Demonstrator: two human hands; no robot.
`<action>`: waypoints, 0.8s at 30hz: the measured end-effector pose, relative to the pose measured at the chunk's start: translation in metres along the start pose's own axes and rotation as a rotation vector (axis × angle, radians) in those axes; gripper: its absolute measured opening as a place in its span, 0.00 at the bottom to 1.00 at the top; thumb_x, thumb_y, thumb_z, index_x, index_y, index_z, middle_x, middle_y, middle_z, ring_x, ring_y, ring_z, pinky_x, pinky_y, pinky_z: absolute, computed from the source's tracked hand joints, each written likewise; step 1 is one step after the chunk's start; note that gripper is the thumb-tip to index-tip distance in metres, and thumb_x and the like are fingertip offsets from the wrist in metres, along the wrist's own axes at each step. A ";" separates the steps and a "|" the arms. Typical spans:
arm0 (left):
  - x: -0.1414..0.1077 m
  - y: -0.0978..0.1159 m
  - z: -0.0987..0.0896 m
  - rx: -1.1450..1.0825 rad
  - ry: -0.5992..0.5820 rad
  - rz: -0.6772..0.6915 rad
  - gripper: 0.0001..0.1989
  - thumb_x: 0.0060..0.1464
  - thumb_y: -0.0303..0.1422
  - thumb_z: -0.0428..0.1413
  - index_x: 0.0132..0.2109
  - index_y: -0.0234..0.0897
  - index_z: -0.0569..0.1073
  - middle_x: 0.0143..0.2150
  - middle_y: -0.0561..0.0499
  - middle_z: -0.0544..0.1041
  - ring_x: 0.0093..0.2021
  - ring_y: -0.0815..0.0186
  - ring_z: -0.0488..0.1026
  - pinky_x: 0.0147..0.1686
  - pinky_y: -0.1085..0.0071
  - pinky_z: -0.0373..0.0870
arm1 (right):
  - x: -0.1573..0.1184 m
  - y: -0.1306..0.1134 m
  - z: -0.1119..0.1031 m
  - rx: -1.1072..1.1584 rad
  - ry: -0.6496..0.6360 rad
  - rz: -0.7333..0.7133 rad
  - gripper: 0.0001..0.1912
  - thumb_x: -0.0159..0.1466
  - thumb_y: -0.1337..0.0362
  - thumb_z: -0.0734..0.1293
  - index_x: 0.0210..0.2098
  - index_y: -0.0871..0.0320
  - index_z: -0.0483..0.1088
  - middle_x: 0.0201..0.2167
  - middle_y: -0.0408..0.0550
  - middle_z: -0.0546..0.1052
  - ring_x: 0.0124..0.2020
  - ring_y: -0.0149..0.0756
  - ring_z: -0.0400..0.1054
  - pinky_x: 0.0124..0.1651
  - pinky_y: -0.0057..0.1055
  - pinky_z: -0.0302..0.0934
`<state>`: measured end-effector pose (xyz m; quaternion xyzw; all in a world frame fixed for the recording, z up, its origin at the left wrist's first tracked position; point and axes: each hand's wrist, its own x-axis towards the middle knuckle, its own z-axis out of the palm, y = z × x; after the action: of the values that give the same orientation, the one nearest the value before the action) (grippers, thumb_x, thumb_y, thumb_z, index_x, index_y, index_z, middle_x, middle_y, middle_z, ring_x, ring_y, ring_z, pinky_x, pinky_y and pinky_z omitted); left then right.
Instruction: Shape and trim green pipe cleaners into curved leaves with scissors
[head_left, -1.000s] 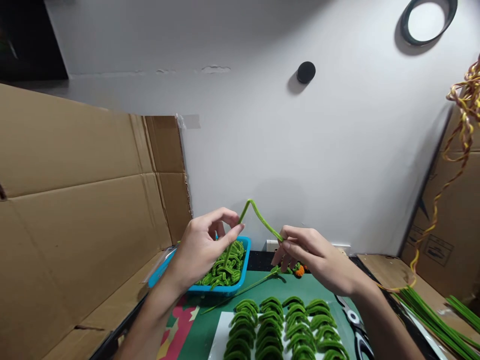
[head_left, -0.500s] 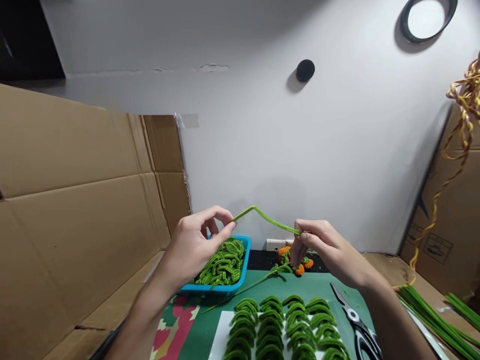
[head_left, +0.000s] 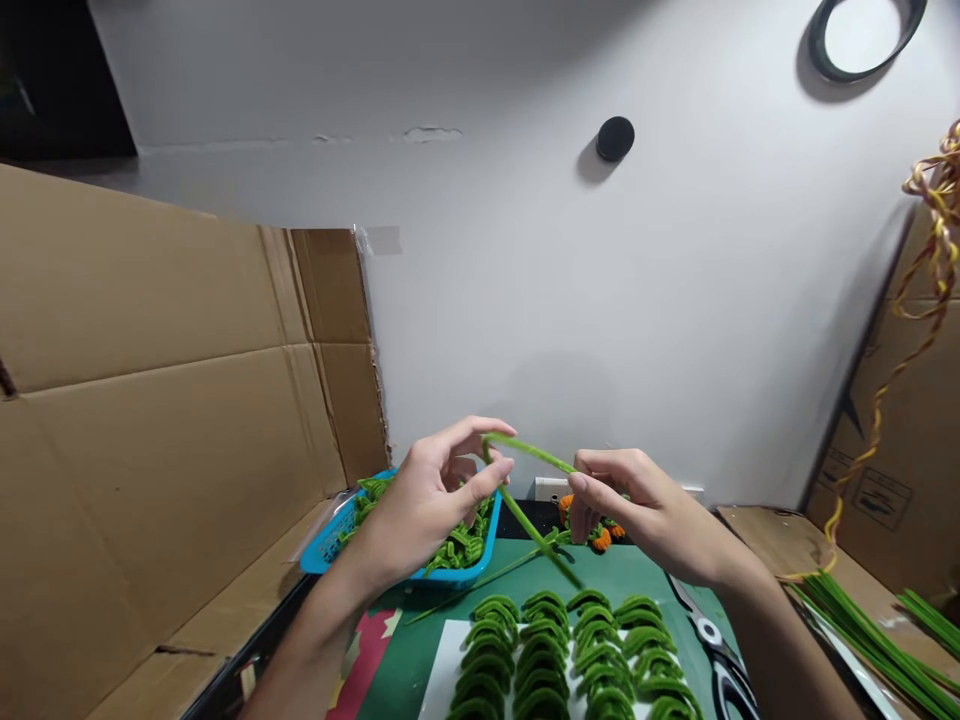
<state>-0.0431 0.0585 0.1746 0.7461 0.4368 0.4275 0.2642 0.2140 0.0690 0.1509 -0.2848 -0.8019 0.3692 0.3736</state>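
A green pipe cleaner (head_left: 534, 453) is bent sharply, one arm running to the right and the other slanting down. My right hand (head_left: 634, 500) pinches the upper arm's end between thumb and index finger. At the bend, my left hand (head_left: 442, 490) has the pipe cleaner between its thumb and fingers, with the index finger stretched out. The lower arm's tip hangs free over the green mat (head_left: 525, 577). Below, curved green pipe-cleaner pieces (head_left: 540, 650) lie in rows on a white sheet (head_left: 442, 660).
A blue basket (head_left: 480, 570) of green pieces stands behind my left hand. Orange pumpkin-like pieces (head_left: 601, 540) and a green stem (head_left: 495, 575) lie at the back. Scissors (head_left: 707, 632) rest right of the rows. Long green pipe cleaners (head_left: 862, 635) lie far right; cardboard (head_left: 165, 430) walls the left.
My left hand has moved right, from the pipe cleaner's end to its bend. The pipe cleaner is folded more sharply, its released end now pointing down. The right hand keeps its pinch.
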 end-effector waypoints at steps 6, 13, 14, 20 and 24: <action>0.001 0.004 -0.003 -0.085 -0.010 0.009 0.17 0.66 0.48 0.59 0.48 0.39 0.79 0.37 0.51 0.80 0.22 0.74 0.70 0.19 0.77 0.64 | 0.001 0.003 -0.001 -0.009 0.033 -0.012 0.27 0.77 0.45 0.59 0.31 0.57 0.73 0.30 0.47 0.81 0.32 0.34 0.74 0.37 0.32 0.64; 0.001 -0.001 -0.007 -0.017 0.033 0.016 0.14 0.65 0.45 0.61 0.49 0.39 0.79 0.30 0.54 0.76 0.22 0.73 0.69 0.19 0.77 0.64 | 0.000 0.006 -0.005 0.021 0.081 -0.043 0.25 0.77 0.46 0.61 0.32 0.57 0.75 0.29 0.47 0.81 0.30 0.34 0.75 0.36 0.31 0.67; 0.000 -0.001 -0.007 -0.011 0.032 0.018 0.14 0.65 0.44 0.61 0.49 0.39 0.79 0.29 0.54 0.75 0.22 0.72 0.69 0.20 0.77 0.65 | 0.000 0.007 -0.006 0.013 0.084 -0.049 0.26 0.77 0.46 0.61 0.32 0.57 0.75 0.29 0.47 0.81 0.30 0.34 0.75 0.35 0.31 0.67; 0.000 0.000 -0.008 0.027 0.086 0.043 0.13 0.63 0.43 0.63 0.45 0.38 0.80 0.24 0.56 0.71 0.22 0.72 0.68 0.21 0.77 0.64 | 0.000 0.010 -0.006 -0.020 0.049 0.010 0.26 0.77 0.47 0.59 0.33 0.57 0.75 0.28 0.48 0.82 0.30 0.34 0.75 0.34 0.32 0.67; 0.001 0.000 -0.008 0.063 0.164 0.068 0.14 0.61 0.44 0.65 0.44 0.38 0.81 0.27 0.54 0.76 0.21 0.72 0.68 0.21 0.77 0.65 | 0.000 0.011 -0.005 -0.009 0.056 0.032 0.17 0.74 0.48 0.65 0.42 0.56 0.75 0.29 0.47 0.82 0.30 0.35 0.75 0.31 0.31 0.66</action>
<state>-0.0497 0.0597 0.1795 0.7310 0.4446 0.4818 0.1893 0.2203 0.0770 0.1437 -0.3096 -0.7879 0.3635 0.3888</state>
